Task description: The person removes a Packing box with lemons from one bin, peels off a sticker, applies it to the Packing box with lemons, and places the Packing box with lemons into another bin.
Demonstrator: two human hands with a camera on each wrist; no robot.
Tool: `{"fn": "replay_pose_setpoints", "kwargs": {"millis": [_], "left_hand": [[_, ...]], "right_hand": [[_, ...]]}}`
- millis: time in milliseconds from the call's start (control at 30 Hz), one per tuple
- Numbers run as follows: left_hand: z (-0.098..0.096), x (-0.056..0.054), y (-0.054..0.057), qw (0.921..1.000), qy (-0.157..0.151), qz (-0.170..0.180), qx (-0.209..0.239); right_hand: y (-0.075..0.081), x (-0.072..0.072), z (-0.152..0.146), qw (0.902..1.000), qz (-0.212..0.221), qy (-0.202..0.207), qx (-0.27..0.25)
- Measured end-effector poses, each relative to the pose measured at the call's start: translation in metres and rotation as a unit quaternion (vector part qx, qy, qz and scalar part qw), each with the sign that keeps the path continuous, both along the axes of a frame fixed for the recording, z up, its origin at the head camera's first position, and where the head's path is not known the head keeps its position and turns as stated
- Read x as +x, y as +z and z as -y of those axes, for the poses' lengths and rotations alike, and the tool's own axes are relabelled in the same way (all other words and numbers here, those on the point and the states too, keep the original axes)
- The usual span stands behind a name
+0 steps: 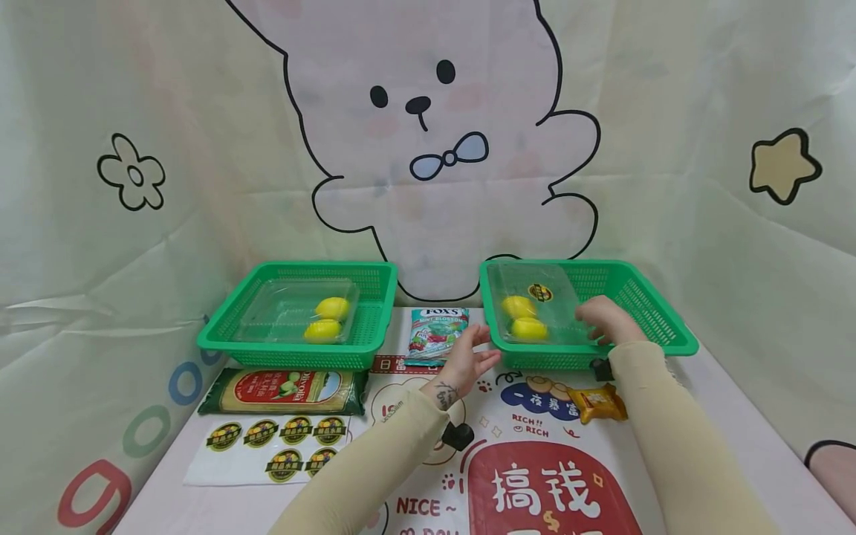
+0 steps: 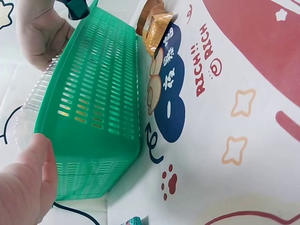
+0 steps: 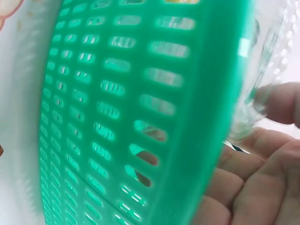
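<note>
In the right green basket [image 1: 555, 360] lies a clear plastic fruit box [image 1: 563, 297] with a round black-and-gold sticker and two yellow lemons [image 1: 529, 328] at its left end. My right hand [image 1: 610, 319] reaches over the basket's front rim. Thumb and finger of this hand [image 3: 262, 173] pinch the box's clear edge in the right wrist view. At the basket's left front corner is my left hand [image 1: 463, 362], fingers spread. A fingertip of that hand [image 2: 26, 180] meets the green rim in the left wrist view.
A left green basket [image 1: 294, 357] holds another clear box [image 1: 274, 308] with two lemons. A candy bag [image 1: 438, 334] stands between the baskets. In front lie a noodle pack [image 1: 287, 391], a sticker sheet [image 1: 247, 464] and an orange snack packet [image 1: 597, 403].
</note>
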State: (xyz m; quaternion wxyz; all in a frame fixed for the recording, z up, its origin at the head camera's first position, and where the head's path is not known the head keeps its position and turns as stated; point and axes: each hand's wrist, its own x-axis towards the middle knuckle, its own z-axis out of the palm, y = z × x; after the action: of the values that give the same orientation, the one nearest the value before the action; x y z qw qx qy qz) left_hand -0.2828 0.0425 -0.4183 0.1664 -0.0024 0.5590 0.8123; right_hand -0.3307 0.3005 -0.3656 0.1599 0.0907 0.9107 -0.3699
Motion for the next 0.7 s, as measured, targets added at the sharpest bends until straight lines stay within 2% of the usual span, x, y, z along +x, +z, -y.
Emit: {"fn": "replay_pose_setpoints", "kwargs": {"millis": [233,500,700], "left_hand": [[0.0,0.0,0.0,1.0,0.003,0.002,-0.004],[0.001,0.0,0.0,1.0,-0.001,0.003,-0.003],[0.001,0.001,0.0,0.9999,-0.003,0.003,-0.015]], "right_hand": [[-0.006,-0.003,0.004,0.9974,-0.01,0.043,0.057],[0.003,0.003,0.018,0.9918,-0.02,0.069,0.106],[0.004,0.006,0.025,0.9889,-0.035,0.055,0.134]]}}
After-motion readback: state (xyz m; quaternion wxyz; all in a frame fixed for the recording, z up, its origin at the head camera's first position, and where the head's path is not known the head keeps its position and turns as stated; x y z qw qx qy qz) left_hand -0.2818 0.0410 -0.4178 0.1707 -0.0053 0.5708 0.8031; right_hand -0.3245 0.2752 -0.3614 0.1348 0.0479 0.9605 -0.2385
